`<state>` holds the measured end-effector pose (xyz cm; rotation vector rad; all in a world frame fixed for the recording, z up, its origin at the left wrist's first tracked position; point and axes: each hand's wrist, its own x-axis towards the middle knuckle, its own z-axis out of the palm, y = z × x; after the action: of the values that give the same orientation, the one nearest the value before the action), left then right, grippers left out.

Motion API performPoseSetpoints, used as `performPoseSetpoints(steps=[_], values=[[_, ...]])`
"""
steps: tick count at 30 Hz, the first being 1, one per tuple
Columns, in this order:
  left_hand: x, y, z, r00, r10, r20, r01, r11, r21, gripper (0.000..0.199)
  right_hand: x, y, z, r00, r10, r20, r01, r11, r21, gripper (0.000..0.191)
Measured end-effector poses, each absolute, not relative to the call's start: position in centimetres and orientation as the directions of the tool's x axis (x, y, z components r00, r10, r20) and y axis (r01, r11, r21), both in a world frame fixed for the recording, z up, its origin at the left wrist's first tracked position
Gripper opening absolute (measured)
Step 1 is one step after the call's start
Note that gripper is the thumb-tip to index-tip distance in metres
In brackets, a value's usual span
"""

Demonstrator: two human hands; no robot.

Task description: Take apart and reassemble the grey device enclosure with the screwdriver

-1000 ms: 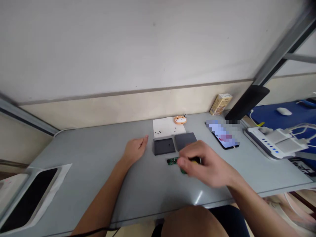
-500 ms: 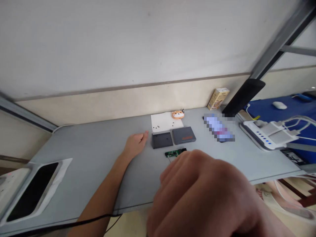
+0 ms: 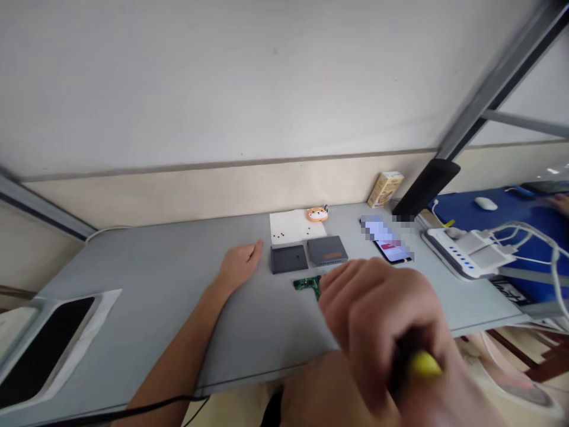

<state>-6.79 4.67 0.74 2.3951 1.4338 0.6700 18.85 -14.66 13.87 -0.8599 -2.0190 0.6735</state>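
My right hand (image 3: pixel 377 314) is close to the camera and blurred, wrapped round what looks like a screwdriver (image 3: pixel 424 365) with a dark handle and a yellow end; its tip is hidden. Beyond the knuckles lies a green circuit board (image 3: pixel 306 284), partly covered by that hand. My left hand (image 3: pixel 240 264) rests on the table, fingers curled in, beside an open dark grey casing half (image 3: pixel 288 260). A dark grey box-shaped casing part (image 3: pixel 328 250) sits right of it. Several small black screws (image 3: pixel 279 236) lie on a white sheet (image 3: pixel 291 220) behind.
An orange animal-face case (image 3: pixel 317 214) touches the sheet. A phone (image 3: pixel 389 243), a drink carton (image 3: pixel 385 188), a black cylinder (image 3: pixel 427 188) and a white power strip (image 3: pixel 460 255) with cables stand right. A black-screened device (image 3: pixel 48 350) lies left. Another person's hand (image 3: pixel 562 203) shows far right.
My right hand has drawn back to the right and turned, so the tool's yellow end now shows. My left hand stays in place. Another person's hand has come into view.
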Motion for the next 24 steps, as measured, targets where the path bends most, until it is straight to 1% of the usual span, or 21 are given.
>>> performPoseSetpoints(steps=[1,2,3,5,6,8,12,14,16,20,24], values=[[-6.8,4.7,0.6,0.409,0.877,0.254,0.755,-0.481,0.446,0.058,18.9,-13.9,14.2,-0.389,0.791,0.473,0.361,0.603,-0.712,0.05],[-6.9,4.8,0.5,0.417,0.871,0.258,0.751,-0.49,0.442,0.056,18.9,-13.0,14.2,-0.289,0.84,0.458,0.45,0.542,-0.71,0.045],[-6.9,4.7,0.4,0.428,0.865,0.26,0.747,-0.501,0.438,0.054,19.0,-12.0,14.0,-0.238,0.87,0.433,0.548,0.488,-0.679,0.041],[-6.9,4.6,0.3,0.449,0.853,0.265,0.737,-0.521,0.43,0.05,19.4,-10.0,12.6,-0.194,0.891,0.411,0.738,0.408,-0.537,0.04],[-6.8,4.5,0.3,0.456,0.849,0.267,0.734,-0.529,0.425,0.048,19.8,-9.1,11.7,-0.175,0.899,0.402,0.802,0.367,-0.471,0.04],[-6.7,4.4,0.4,0.464,0.843,0.274,0.734,-0.539,0.413,0.047,20.9,-7.7,9.6,-0.124,0.923,0.364,0.866,0.279,-0.414,0.037],[-6.6,4.3,0.3,0.478,0.833,0.28,0.735,-0.553,0.393,0.044,22.6,-5.6,6.5,-0.095,0.933,0.346,0.926,0.21,-0.314,0.031],[-6.5,4.3,0.3,0.485,0.83,0.277,0.733,-0.558,0.389,0.041,23.0,-4.8,5.6,-0.105,0.941,0.323,0.945,0.195,-0.261,0.03],[-6.4,4.2,0.2,0.489,0.829,0.271,0.732,-0.559,0.39,0.038,23.1,-4.3,4.8,-0.108,0.943,0.313,0.954,0.187,-0.233,0.031],[-6.1,3.8,0.4,0.493,0.831,0.258,0.728,-0.556,0.401,0.03,23.2,-4.2,3.5,-0.062,0.943,0.326,0.951,0.154,-0.266,0.035],[-5.6,3.5,0.5,0.504,0.829,0.243,0.714,-0.558,0.422,0.028,23.4,-4.4,2.8,-0.005,0.943,0.332,0.942,0.116,-0.316,0.029]])
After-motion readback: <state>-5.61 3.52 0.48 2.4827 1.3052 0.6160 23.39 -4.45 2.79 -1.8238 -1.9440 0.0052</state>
